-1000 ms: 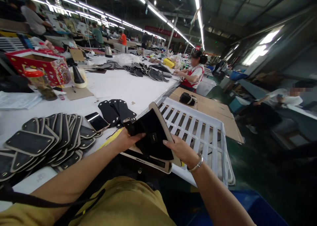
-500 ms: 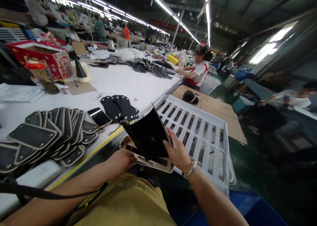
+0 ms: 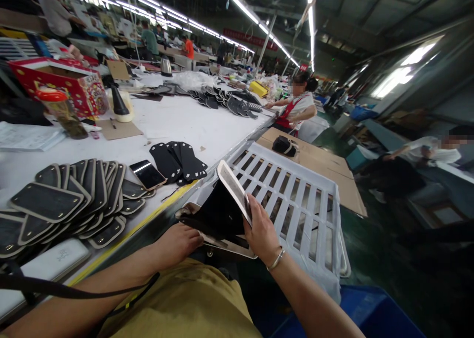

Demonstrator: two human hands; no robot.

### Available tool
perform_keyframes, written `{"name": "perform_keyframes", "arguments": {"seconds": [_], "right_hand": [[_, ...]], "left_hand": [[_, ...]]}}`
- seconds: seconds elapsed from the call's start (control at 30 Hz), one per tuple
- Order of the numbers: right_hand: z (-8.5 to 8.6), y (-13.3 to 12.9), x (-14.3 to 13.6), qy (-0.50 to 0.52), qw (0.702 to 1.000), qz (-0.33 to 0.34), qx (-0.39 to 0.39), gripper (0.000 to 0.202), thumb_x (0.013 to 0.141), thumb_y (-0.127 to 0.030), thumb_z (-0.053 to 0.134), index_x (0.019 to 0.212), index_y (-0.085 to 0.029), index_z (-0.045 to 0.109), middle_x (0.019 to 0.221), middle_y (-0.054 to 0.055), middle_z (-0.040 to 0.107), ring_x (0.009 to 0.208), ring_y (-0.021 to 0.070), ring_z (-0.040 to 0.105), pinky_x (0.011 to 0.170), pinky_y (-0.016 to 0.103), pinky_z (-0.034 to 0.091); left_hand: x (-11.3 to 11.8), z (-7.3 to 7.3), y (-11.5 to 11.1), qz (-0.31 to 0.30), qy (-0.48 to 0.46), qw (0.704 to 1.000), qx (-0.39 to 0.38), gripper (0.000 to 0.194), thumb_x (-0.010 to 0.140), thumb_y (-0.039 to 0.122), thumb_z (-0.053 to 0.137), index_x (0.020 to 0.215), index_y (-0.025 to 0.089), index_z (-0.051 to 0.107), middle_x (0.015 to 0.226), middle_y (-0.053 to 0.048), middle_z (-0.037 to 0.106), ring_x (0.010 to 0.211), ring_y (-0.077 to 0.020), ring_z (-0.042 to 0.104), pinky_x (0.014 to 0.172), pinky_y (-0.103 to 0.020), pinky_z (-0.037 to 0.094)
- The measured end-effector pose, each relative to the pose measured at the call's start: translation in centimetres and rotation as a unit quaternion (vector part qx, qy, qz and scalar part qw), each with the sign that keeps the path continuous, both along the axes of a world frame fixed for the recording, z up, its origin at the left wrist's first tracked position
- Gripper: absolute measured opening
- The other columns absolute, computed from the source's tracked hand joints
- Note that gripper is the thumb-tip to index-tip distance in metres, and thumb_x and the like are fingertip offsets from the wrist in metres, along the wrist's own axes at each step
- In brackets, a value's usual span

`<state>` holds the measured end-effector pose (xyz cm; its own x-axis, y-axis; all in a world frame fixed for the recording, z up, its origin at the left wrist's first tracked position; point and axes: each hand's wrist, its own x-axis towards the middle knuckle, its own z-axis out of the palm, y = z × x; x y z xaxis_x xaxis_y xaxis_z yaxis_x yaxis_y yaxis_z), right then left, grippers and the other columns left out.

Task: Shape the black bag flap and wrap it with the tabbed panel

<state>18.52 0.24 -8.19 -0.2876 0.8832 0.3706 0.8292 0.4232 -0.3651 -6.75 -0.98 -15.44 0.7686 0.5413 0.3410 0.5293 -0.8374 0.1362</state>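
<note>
In front of my body is a small bag with a black inside (image 3: 224, 207) and a pale rim and outer side. Its raised flap (image 3: 234, 182) tilts so that a light outer face shows. My right hand (image 3: 262, 229) is closed on the flap's right edge, thumb on the inner side. My left hand (image 3: 179, 242) has its fingers curled over the near left rim of the bag body; the fingertips are partly hidden. A metal stud (image 3: 210, 253) shows on the bag's near side.
Left on the white table (image 3: 174, 123) lie a pile of black pieces with pale edging (image 3: 77, 200), a phone (image 3: 147, 174), black punched panels (image 3: 178, 161) and a white case (image 3: 55, 266). A white slatted rack (image 3: 292, 200) stands at right, cardboard (image 3: 326, 172) beyond. A co-worker (image 3: 296, 106) stands farther off.
The flap has turned in my right hand, so its pale outer face now shows and less of the black inside. My left hand has stayed at the rim. The far co-worker's arms have shifted.
</note>
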Motion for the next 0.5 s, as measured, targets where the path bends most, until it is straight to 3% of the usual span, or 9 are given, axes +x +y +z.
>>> {"name": "perform_keyframes", "arguments": {"seconds": [0.13,0.3,0.5], "right_hand": [[-0.1,0.6,-0.4,0.011,0.998,-0.05,-0.027,0.06,0.082,-0.014,0.041,0.14,-0.016,0.025,0.129,0.015,0.049,0.116,0.0255,0.049,0.098,0.046,0.043],[-0.1,0.6,-0.3,-0.065,0.995,-0.058,0.052,0.071,0.074,-0.007,0.046,0.141,-0.013,0.024,0.133,0.016,0.044,0.125,0.028,0.038,0.102,0.048,0.038],[-0.6,-0.4,1.0,-0.094,0.99,-0.068,0.075,0.074,0.074,-0.005,0.045,0.142,-0.014,0.019,0.131,0.018,0.045,0.123,0.0298,0.041,0.099,0.05,0.04]], "left_hand": [[-0.1,-0.5,-0.1,0.004,-0.002,1.0,0.014,0.012,0.088,0.019,0.048,0.088,0.018,0.06,0.077,-0.002,0.063,0.071,-0.0167,0.055,0.066,-0.032,0.036],[-0.3,-0.8,-0.1,0.014,0.0,1.0,0.02,0.011,0.087,0.019,0.049,0.087,0.019,0.06,0.074,-0.002,0.062,0.07,-0.0174,0.054,0.066,-0.032,0.035],[-0.1,-0.5,-0.1,0.007,0.001,1.0,0.012,0.009,0.086,0.019,0.049,0.085,0.019,0.059,0.073,-0.002,0.061,0.068,-0.0176,0.053,0.065,-0.032,0.034]]}}
